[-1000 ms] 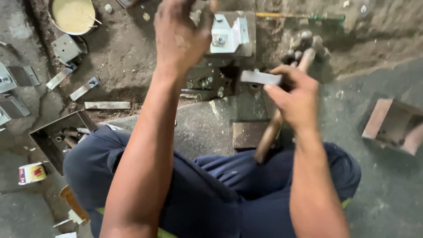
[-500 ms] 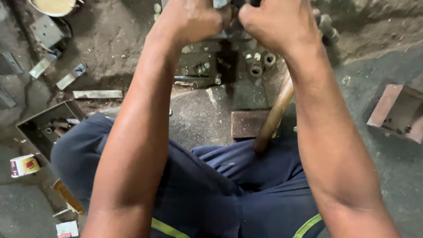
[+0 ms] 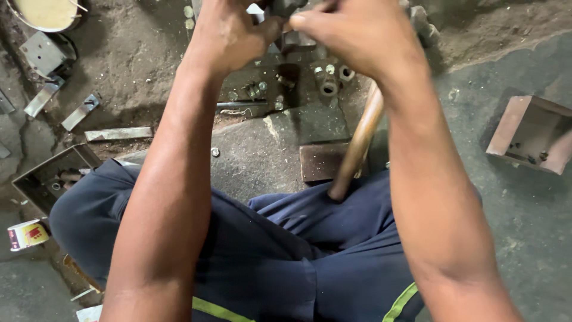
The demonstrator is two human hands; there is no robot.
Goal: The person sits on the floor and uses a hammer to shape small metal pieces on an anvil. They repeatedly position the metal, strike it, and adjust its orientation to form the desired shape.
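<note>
Hands meet on a small metal part

Both grips close together on a grey metal piece [image 3: 285, 7] at the frame's top edge: left hand [image 3: 235, 36] beside right hand [image 3: 351, 36], fingertips touching. Below them lie loose nuts [image 3: 329, 80]; a wooden handle [image 3: 356, 143] slants toward the lap.

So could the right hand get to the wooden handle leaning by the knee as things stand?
Probably yes: the wooden handle lies uncovered just under the right hand, but that hand and the left hand are both gripping a metal part.

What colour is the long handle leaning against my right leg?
Light brown wood, the wooden handle rests between the knees below the right hand; the head view shows it best.
</note>
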